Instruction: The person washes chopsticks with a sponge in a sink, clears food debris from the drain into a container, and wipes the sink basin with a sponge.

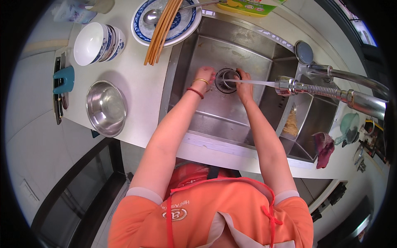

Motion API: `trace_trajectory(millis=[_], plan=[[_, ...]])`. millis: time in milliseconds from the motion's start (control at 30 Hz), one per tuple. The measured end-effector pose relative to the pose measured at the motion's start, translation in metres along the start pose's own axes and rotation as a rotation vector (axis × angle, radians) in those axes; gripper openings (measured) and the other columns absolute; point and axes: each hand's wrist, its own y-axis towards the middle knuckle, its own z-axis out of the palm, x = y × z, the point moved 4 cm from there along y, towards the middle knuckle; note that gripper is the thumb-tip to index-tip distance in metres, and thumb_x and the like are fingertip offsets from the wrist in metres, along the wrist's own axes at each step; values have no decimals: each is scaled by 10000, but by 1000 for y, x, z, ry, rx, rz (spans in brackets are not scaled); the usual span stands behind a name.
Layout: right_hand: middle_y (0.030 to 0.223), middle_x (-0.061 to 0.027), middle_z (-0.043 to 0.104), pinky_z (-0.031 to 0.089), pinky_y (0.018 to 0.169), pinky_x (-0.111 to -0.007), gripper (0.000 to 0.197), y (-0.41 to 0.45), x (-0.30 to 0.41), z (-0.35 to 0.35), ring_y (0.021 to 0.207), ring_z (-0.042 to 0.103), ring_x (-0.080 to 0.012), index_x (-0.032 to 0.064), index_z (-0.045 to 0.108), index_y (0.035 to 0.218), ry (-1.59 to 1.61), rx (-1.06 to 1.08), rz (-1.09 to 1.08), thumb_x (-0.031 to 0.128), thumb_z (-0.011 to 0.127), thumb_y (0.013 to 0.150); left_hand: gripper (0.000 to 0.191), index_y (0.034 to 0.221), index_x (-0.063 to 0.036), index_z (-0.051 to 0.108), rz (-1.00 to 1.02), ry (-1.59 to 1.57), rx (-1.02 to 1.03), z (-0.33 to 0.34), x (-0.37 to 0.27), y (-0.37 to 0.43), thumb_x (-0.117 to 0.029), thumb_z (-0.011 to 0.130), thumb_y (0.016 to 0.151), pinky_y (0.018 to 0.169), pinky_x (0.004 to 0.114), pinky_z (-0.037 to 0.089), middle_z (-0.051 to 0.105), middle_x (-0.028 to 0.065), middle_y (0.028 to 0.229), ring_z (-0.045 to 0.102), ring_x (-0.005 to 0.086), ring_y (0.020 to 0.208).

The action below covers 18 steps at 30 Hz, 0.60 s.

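Observation:
In the large stainless steel sink basin point(217, 121), my right hand point(245, 85) grips the edge of a round metal drain basket point(232, 75) over the drain point(220, 88). Water point(257, 82) streams from the faucet head point(284, 86) onto the basket and the drain. Just left of the drain is my left hand point(205, 75), its fingers bent at the edge of the splash. Whether those fingers hold anything is hidden. A gold bangle and a red braided cord circle my left wrist.
Wooden chopsticks point(163, 31) and a metal spoon point(152, 16) lie on a blue-patterned plate point(136, 26). Nested bowls point(90, 43) and a steel bowl point(107, 107) stand at left. The smaller basin point(305, 130) holds a tan scrubber point(291, 123); a maroon cloth point(324, 150) hangs nearby.

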Motion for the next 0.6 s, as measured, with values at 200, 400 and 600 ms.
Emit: trace_trajectory(millis=[200, 400, 600], plan=[[999, -143, 539, 438, 779, -421, 277, -3, -20, 21, 951, 516, -326, 99, 557, 1046, -254, 6, 85, 155, 527, 777, 136, 932, -69, 571, 35, -64, -52, -26, -2, -4, -111, 487, 833, 502, 199, 447, 587, 10, 755, 556, 78, 619], [1001, -143, 575, 456, 742, -434, 302, 6, -66, 30, 889, 560, -329, 132, 536, 1073, -516, 535, 70, 248, 493, 798, 155, 927, -71, 591, 43, -37, -49, -15, -1, -9, -140, 492, 829, 509, 215, 426, 593, 13, 793, 550, 91, 617], [966, -154, 598, 474, 714, -433, 252, -8, -43, 34, 878, 576, -340, 35, 590, 929, -465, 341, 213, 234, 510, 797, 204, 977, -34, 550, 38, 26, 129, 0, 1, -28, -186, 483, 858, 595, 240, 481, 569, 46, 896, 566, 130, 719]])
